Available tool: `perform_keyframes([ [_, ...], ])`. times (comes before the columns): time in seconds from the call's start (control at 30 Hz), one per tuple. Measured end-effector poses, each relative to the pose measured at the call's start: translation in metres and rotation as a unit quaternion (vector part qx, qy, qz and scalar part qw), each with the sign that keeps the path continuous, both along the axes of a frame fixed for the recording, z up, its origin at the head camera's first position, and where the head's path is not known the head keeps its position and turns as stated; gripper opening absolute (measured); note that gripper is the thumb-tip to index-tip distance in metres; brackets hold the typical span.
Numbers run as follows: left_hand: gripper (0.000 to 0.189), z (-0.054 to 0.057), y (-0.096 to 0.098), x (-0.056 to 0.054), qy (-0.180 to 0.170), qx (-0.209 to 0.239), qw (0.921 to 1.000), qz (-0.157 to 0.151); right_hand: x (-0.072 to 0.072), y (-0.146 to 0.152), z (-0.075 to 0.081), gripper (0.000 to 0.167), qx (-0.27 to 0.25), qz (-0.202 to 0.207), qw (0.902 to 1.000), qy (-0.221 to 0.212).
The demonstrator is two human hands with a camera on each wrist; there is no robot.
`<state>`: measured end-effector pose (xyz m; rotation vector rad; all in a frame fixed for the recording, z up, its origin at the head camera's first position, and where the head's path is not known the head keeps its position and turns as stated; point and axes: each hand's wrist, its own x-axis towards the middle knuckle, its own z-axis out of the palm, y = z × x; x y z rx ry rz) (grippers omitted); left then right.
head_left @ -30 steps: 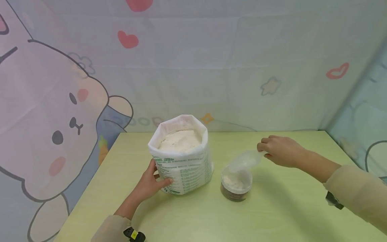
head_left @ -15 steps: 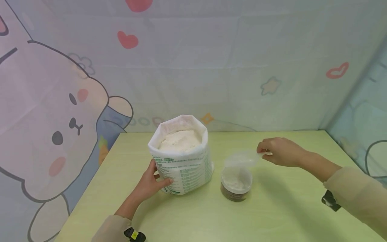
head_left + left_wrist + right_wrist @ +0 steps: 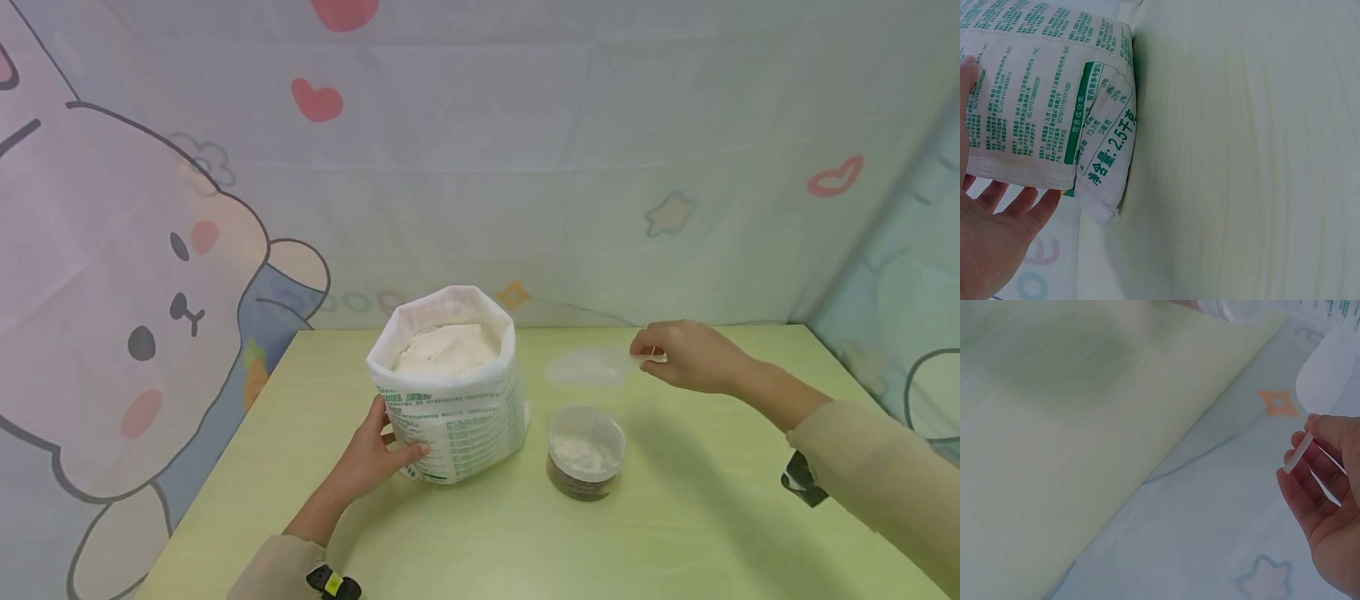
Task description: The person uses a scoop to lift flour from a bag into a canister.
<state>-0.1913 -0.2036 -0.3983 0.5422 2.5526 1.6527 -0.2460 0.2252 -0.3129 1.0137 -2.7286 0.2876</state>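
Observation:
A white flour bag [image 3: 480, 433] with green print stands upright with its top rolled open, filled with pale powder. My left hand [image 3: 375, 454] grips its lower left side, thumb on the front and fingers round the edge. In the left wrist view, several fingers show under the bag's edge. My right hand [image 3: 690, 357] pinches the thin handle of a translucent scoop [image 3: 588, 367], which hangs in the air behind a clear tub [image 3: 583, 487]. White powder lies inside the tub, whose lower part looks brown. The right wrist view shows the scoop's handle [image 3: 1299, 455] between thumb and fingertips.
Both the bag and the tub stand on a pale yellow-green table [image 3: 480, 550]. A printed cloth backdrop [image 3: 480, 167] rises right behind the table's far edge and along the sides. Black wrist cameras sit at both sleeves.
My right hand has lifted the scoop up and back, from over the tub's mouth to behind it. The left hand, bag and tub have stayed in place.

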Motion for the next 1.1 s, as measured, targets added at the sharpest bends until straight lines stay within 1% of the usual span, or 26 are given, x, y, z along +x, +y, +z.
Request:
perform_keyframes([
  [0.13,0.078,0.001,0.000,0.001,-0.002,-0.003,1.0000,0.003,-0.004,-0.005,0.010,0.015,-0.002,0.002,1.0000,0.008],
  [0.3,0.078,0.002,0.001,0.002,-0.002,-0.007,1.0000,0.006,-0.009,-0.011,0.027,0.015,-0.001,0.009,0.9998,0.016],
  [0.6,0.077,0.002,0.000,0.002,0.003,-0.004,1.0000,0.001,-0.018,-0.018,0.058,0.014,0.006,-0.004,0.9995,0.031],
  [0.77,0.078,0.002,0.000,0.001,0.001,-0.006,1.0000,0.002,-0.023,-0.022,0.072,0.014,0.008,-0.007,0.9994,0.034],
  [1.1,0.079,0.002,0.000,0.001,-0.005,-0.005,1.0000,0.004,-0.027,-0.039,0.097,0.015,0.005,-0.021,0.9984,0.053],
])
